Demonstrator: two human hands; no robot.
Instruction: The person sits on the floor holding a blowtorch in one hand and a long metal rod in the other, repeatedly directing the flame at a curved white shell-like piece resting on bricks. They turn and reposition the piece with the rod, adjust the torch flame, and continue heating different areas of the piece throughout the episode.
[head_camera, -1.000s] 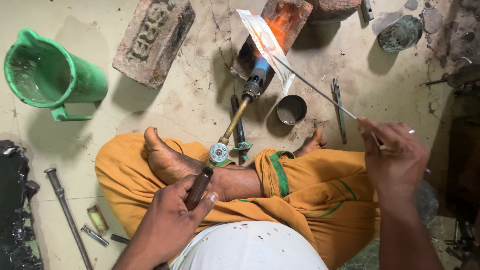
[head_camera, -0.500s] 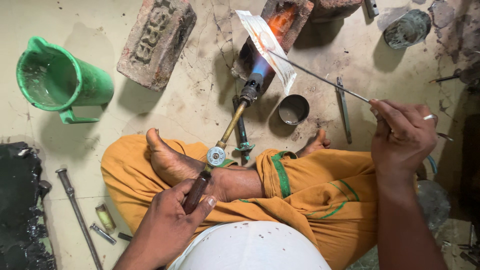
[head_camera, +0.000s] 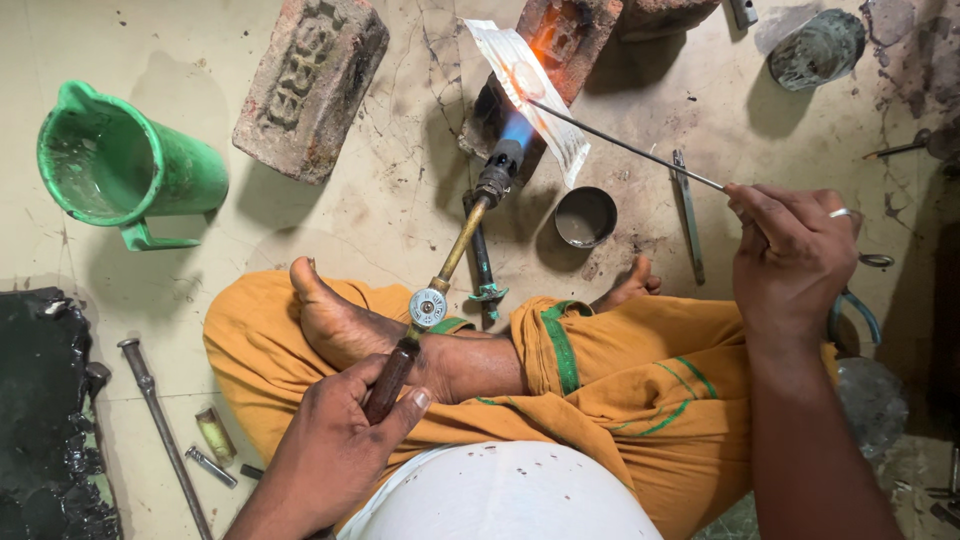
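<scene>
Your left hand (head_camera: 335, 450) hides the torch handle (head_camera: 388, 382); the black slab (head_camera: 45, 420) and far brick (head_camera: 665, 15) are cut off at the frame's edges

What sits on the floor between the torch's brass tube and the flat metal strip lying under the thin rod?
In the head view, a small round metal cup sits on the floor between the torch and the flat metal strip, touching neither.

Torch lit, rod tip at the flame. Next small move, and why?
Probably hold the left hand steady on the torch and let the right hand roll the thin rod slightly. The blue flame already meets the rod tip at the clear strip propped against the glowing brick, so turning, not repositioning, would spread the heat.
</scene>
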